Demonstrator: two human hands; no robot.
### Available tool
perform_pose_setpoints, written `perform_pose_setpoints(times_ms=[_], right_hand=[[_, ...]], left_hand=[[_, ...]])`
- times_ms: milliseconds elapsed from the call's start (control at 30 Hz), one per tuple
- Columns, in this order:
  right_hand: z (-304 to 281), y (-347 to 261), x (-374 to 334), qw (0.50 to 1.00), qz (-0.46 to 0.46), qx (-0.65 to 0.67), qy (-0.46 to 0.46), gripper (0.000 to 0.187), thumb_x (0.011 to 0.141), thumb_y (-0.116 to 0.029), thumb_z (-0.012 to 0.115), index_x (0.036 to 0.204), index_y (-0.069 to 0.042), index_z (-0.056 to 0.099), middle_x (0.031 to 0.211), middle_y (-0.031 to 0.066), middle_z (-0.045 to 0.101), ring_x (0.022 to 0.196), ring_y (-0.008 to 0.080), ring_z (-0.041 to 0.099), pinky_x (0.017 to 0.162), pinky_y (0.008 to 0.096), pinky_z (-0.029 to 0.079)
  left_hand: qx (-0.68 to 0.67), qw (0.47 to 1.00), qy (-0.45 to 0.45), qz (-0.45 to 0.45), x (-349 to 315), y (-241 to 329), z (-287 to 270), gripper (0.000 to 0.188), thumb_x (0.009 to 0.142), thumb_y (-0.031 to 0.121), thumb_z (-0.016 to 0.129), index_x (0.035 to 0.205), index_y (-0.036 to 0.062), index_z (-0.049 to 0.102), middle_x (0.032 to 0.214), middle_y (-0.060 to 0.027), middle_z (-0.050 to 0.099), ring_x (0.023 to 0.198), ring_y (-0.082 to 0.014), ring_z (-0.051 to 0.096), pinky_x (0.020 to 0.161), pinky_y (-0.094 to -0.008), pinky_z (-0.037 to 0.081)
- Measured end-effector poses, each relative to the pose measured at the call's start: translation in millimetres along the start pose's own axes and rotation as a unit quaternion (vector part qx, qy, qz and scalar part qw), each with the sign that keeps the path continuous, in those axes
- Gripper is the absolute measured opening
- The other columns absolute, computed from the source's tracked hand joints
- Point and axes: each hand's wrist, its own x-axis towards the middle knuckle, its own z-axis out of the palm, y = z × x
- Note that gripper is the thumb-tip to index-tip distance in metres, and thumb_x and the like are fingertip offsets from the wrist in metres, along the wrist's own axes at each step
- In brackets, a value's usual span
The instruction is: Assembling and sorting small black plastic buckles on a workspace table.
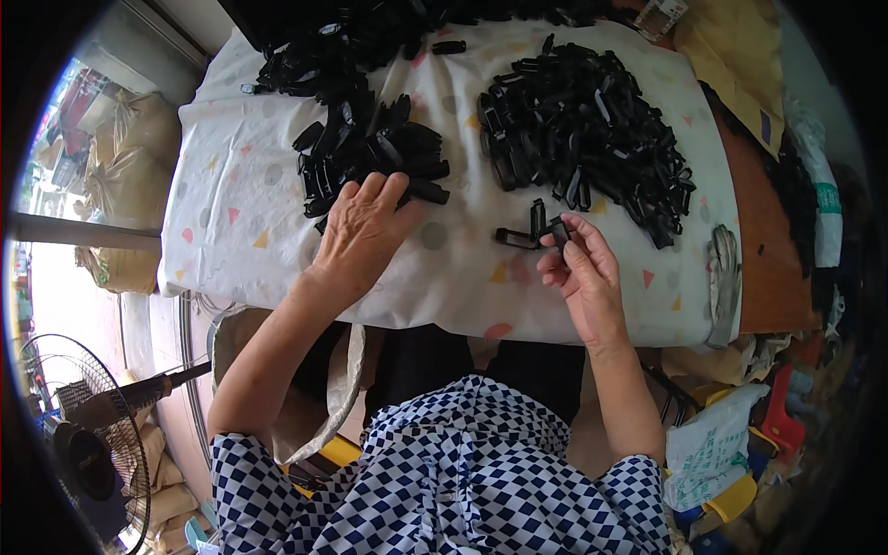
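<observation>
My left hand (363, 233) lies palm down on the white patterned cloth (259, 185), fingers spread and reaching into the near edge of a heap of black plastic clips (370, 153). My right hand (583, 273) pinches a small black plastic piece (559, 228) between thumb and fingers. Just left of it two loose black clips (524, 231) rest on the cloth. A second, larger heap of black clips (583, 129) lies beyond my right hand.
More black clips (314, 55) pile up at the table's far left. A grey glove (724, 277) hangs off the table's right edge over brown wood (763, 240). A fan (83, 444) stands at lower left; bags and sacks (726, 444) sit at lower right.
</observation>
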Motion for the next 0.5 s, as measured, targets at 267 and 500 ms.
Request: perform_pose_setpoints(times_ms=[267, 500], right_hand=[[6, -1, -7, 0.986, -0.044, -0.160, -0.012, 0.038, 0.095, -0.007, 0.050, 0.131, -0.001, 0.041, 0.108, 0.0111, 0.057, 0.083, 0.0153, 0.061, 0.071, 0.0253, 0.051], [16, 2, -12, 0.962, -0.101, -0.254, -0.027, 0.029, 0.092, -0.002, 0.050, 0.121, 0.002, 0.049, 0.107, 0.0118, 0.059, 0.079, 0.0124, 0.062, 0.072, 0.0246, 0.051]], left_hand=[[-0.260, 0.961, 0.060, -0.072, 10, 23, 6, 0.029, 0.076, 0.007, 0.069, 0.101, 0.0018, 0.056, 0.092, -0.0099, 0.062, 0.074, -0.0254, 0.060, 0.066, -0.0332, 0.049], [-0.747, 0.619, -0.023, -0.239, -4, 66, 26, 0.024, 0.089, 0.012, 0.065, 0.105, 0.0017, 0.050, 0.085, -0.0004, 0.057, 0.068, -0.0042, 0.052, 0.059, -0.0203, 0.046]])
